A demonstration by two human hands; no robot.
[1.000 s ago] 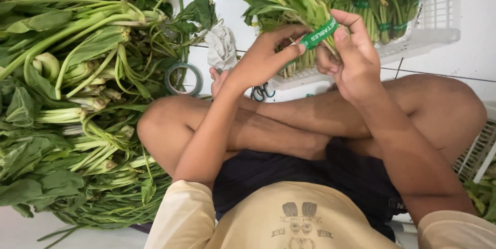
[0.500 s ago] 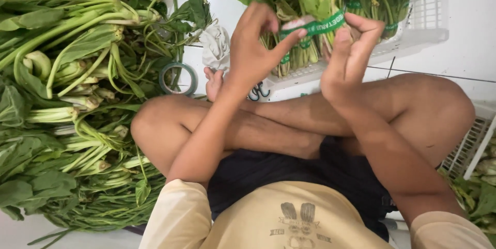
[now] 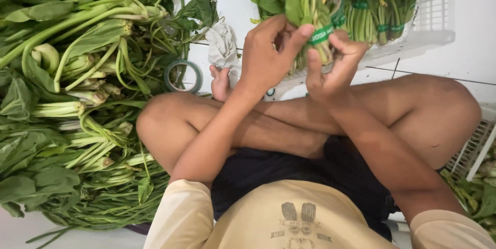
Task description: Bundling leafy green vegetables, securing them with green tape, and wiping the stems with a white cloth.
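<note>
Above crossed legs, both hands (image 3: 302, 55) pinch a green-banded spinach bunch (image 3: 310, 1).

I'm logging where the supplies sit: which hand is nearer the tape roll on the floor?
Left. The left hand holds the banded greens bundle just right of the tape roll; the right hand grips the same bundle from its far side, farther off.

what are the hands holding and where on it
Both the left hand and right hand grip a bunch of leafy green stems at its green tape band.
</note>
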